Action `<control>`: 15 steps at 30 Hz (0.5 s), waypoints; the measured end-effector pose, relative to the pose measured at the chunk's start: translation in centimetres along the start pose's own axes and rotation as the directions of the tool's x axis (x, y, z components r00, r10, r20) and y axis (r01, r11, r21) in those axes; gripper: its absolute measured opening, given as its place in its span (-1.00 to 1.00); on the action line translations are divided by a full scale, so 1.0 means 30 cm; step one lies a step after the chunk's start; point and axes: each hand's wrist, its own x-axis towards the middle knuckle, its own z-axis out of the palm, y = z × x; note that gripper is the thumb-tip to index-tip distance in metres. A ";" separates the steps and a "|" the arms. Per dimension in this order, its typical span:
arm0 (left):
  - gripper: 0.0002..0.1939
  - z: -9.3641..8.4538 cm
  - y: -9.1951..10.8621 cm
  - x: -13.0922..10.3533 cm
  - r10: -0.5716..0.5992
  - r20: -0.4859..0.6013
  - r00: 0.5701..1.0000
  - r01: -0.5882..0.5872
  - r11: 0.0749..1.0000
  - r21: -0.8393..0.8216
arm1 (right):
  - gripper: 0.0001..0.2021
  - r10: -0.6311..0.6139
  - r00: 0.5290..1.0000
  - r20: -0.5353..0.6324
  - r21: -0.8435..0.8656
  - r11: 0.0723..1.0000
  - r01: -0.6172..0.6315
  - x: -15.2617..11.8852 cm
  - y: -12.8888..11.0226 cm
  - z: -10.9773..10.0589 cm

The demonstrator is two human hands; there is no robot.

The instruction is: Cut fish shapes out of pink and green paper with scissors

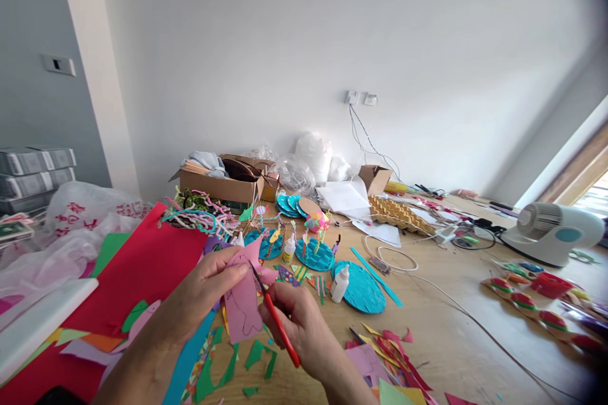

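My left hand (221, 275) pinches a piece of pink paper (243, 319) near its upper part. Dark drawn outlines run down the paper. In my right hand (297, 319) is a pair of scissors (282, 329) with red handles. Its blades reach up to the paper's edge, close to my left thumb. Green paper scraps (216, 370) lie on the table beneath my hands. Just beyond are white glue bottles (339, 285) and a blue painted disc (360, 288).
Red paper sheets (142, 266) lie to the left beside plastic bags (90, 209). An open cardboard box (218, 186) stands by the wall, with an egg tray (399, 214) to its right. A white fan (551, 234) and a loose cable (456, 297) are on the right.
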 end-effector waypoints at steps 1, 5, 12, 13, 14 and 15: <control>-0.73 0.000 -0.001 0.000 0.005 -0.002 1.000 -0.005 1.000 0.001 | -0.75 -0.007 1.000 -0.003 -0.005 1.000 0.007 0.001 0.001 -0.001; -0.72 -0.002 -0.007 0.001 0.026 -0.006 1.000 -0.025 0.999 0.024 | -0.76 -0.025 1.000 -0.002 0.005 1.000 0.025 0.003 0.005 -0.003; -0.71 -0.005 -0.007 -0.003 0.019 0.044 0.999 -0.020 0.999 0.035 | -0.79 0.001 1.000 0.005 0.064 0.998 -0.001 0.000 0.000 0.002; -0.71 -0.004 -0.003 -0.004 0.014 0.059 0.998 -0.016 0.999 0.032 | -0.79 0.000 1.000 0.006 0.064 0.998 0.000 -0.001 -0.001 0.003; -0.72 -0.002 0.002 -0.006 0.008 0.072 0.997 -0.011 0.999 0.030 | -0.79 -0.001 1.000 0.009 0.061 0.998 0.001 -0.001 -0.002 0.003; -0.72 -0.001 0.005 -0.007 0.003 0.080 0.997 -0.005 1.000 0.029 | -0.79 -0.001 1.000 0.011 0.058 0.998 0.000 0.000 -0.004 0.002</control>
